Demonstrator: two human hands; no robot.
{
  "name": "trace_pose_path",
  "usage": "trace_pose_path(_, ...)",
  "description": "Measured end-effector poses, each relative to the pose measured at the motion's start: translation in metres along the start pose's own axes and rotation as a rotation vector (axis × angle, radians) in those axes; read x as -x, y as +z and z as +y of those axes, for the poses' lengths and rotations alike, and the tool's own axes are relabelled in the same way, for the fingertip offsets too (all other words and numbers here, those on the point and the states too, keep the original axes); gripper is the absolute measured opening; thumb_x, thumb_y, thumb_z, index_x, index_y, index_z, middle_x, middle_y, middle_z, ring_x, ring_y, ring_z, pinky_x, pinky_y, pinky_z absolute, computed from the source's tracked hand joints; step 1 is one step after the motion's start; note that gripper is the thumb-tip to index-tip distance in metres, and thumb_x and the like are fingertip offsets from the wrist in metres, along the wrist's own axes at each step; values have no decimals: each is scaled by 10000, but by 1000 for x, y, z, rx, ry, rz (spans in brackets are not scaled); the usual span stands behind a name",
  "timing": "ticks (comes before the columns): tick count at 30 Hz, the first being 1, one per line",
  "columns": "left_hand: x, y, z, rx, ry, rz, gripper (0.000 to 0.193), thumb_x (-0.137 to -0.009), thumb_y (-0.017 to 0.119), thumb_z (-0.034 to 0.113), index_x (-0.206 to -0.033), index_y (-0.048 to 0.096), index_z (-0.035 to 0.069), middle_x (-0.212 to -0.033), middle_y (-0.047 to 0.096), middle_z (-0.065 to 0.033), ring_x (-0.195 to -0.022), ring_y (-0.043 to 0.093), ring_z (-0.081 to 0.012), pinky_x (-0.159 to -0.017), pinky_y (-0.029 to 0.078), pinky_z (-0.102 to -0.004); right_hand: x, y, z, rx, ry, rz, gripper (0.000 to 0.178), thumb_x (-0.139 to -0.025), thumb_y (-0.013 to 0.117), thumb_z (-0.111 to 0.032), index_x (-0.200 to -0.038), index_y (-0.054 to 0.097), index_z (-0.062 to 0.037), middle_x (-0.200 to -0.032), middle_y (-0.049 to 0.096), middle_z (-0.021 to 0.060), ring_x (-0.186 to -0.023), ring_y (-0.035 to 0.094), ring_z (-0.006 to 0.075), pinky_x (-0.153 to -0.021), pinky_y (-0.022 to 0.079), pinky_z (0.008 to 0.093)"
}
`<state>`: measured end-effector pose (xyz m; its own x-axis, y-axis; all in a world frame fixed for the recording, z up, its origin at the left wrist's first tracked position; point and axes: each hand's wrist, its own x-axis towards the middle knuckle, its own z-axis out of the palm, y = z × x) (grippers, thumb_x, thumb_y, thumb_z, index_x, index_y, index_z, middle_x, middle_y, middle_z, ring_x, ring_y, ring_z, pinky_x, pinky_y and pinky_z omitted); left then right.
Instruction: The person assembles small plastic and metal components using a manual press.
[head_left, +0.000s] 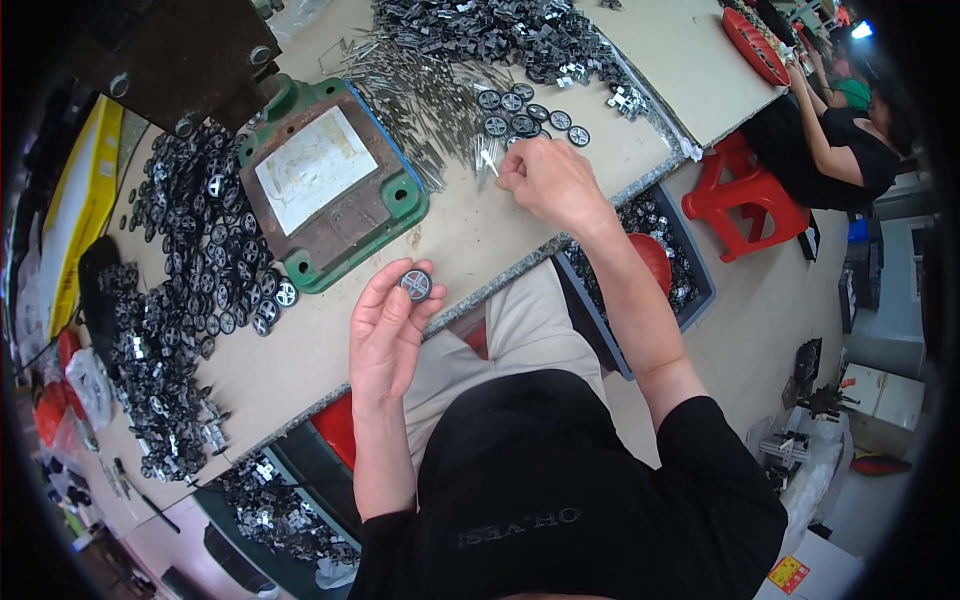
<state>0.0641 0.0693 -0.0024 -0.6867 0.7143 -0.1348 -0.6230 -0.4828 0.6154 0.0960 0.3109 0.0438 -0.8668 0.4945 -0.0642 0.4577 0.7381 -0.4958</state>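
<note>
The left hand (385, 330) holds a small black wheel (416, 285) with a grey spoked face between thumb and fingers, just over the near edge of the table (480, 245). The right hand (555, 182) is farther off and to the right, its thumb and forefinger drawn narrow beside a bright thin pin (489, 162) at the near right end of the pile of metal pins (420, 105). The relation that matters most, I judge, is between these 2 parts: from the right fingertips the wheel lies near and to the left, well apart, while the bright pin is right at them. The right hand is clearly nearer to the pins, and the left is separated from them by bare tabletop. The bright pin's long axis runs from the fingertips toward the far side, leaning a little left; the glare there is strong, so I cannot tell whether it is pinched or only lies beside them. The wheel, being round, has no long axis across its face; that face looks up, so its centre line points roughly at the viewer. Several loose wheels (537, 113) lie just beyond the right hand.
</note>
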Motion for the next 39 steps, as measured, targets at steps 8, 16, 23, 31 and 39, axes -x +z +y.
trace_pose_path(8, 0, 4, 0, -1, 12, 48, 335, -923, 505, 81, -1243, 469, -9, -1192, 545, -179, -978, 604, -238, -864, 503, -322, -4, 14, 2, -105, -212, 31, 130, -813, 523, -83, -850, 587, 24, -702, 594, 180, -712, 599, 319, -676, 456, 381)
trace_pose_path(16, -4, 6, 0, 40, 21, 34, 364, -927, 499, 84, -1275, 446, -8, -1185, 551, -177, -998, 593, -236, -872, 494, -316, 8, 9, -23, -841, -208, -84, 145, -899, 522, -72, -1009, 564, 13, -797, 604, 35, -698, 559, 86, -609, 450, 238)
trace_pose_path(23, -1, 5, -2, 64, 29, 16, 363, -933, 492, 94, -1277, 444, -14, -1156, 565, -166, -997, 591, -230, -873, 490, -313, 42, 36, -49, -1397, -178, -234, 134, -894, 579, -99, -958, 577, 18, -779, 620, 40, -666, 578, 63, -542, 441, 173)
trace_pose_path(31, -1, 4, -2, 44, 45, -7, 405, -928, 510, 147, -1289, 421, -16, -1142, 568, -156, -1009, 596, -222, -880, 502, -305, 48, 41, -52, -1259, -252, -189, 118, -889, 568, -46, -981, 558, 28, -829, 630, 73, -687, 594, 84, -561, 457, 185)
trace_pose_path(39, -1, 5, -2, 54, 53, 21, 391, -926, 515, 147, -1270, 435, -20, -1115, 582, -142, -1023, 593, -220, -884, 507, -303, 56, 45, -55, -1245, -313, -136, 135, -847, 611, -4, -970, 566, 31, -849, 627, 64, -717, 598, 84, -615, 480, 189)
